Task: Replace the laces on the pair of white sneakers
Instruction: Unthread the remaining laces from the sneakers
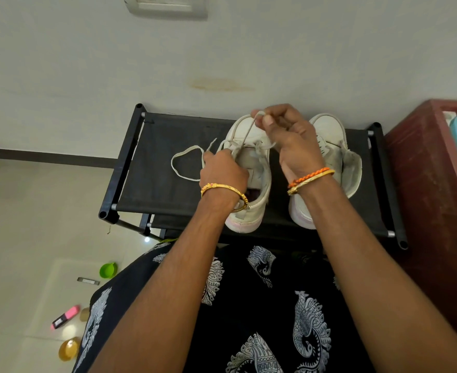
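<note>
You have two white sneakers side by side, toes away from you: the left sneaker (251,168) partly laced with an off-white lace (187,164) looping out leftward, the right sneaker (329,135) unlaced, tongue flopped open.

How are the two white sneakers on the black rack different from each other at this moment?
The left sneaker has a lace running through it, while no lace shows on the right sneaker. Both hands work on the left sneaker: the left hand holds the lace by its eyelets and the right hand pinches a strand above its toe. Neither hand holds the right sneaker. Both are white, upright, toes toward the wall, on the same black rack.
</note>
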The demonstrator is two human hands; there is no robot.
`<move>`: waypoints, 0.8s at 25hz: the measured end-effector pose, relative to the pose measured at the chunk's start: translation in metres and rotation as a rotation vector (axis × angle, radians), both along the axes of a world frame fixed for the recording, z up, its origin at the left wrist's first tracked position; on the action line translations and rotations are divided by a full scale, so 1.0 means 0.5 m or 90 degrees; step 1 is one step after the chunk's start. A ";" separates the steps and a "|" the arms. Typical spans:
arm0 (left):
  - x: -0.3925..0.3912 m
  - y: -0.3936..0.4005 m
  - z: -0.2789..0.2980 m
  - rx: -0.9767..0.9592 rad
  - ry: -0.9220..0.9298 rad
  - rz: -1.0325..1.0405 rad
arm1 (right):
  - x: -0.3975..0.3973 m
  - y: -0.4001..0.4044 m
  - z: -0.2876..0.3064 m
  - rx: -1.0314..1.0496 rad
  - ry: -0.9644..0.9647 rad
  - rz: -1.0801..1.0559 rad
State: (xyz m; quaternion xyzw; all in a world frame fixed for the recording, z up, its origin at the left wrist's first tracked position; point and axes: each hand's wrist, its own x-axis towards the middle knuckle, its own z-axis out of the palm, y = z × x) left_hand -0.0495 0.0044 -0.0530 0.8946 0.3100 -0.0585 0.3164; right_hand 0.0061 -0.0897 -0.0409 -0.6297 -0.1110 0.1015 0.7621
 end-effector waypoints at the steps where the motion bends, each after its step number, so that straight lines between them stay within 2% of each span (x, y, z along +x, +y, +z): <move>1: 0.001 0.000 0.001 -0.002 0.000 0.001 | 0.002 -0.001 0.005 0.076 0.024 -0.002; 2: 0.002 0.001 0.001 -0.005 0.001 0.002 | 0.001 -0.001 0.011 0.097 0.033 -0.015; 4: 0.003 0.001 0.001 -0.009 0.007 0.003 | -0.005 0.003 0.018 -0.016 0.006 -0.069; 7: 0.003 -0.001 0.002 -0.013 0.010 0.000 | -0.015 0.011 0.011 -0.281 -0.106 -0.128; 10: 0.002 -0.002 0.002 -0.006 0.005 -0.012 | -0.021 0.016 -0.017 -0.637 -0.205 -0.057; 12: 0.001 -0.001 0.002 -0.002 0.000 -0.012 | -0.026 0.019 -0.020 -0.794 -0.208 0.007; 14: 0.000 -0.002 0.003 0.000 0.000 -0.011 | -0.029 0.020 -0.016 -0.810 -0.172 0.040; 20: -0.001 -0.003 0.004 -0.005 0.005 -0.011 | -0.024 0.017 -0.027 -0.621 -0.139 -0.022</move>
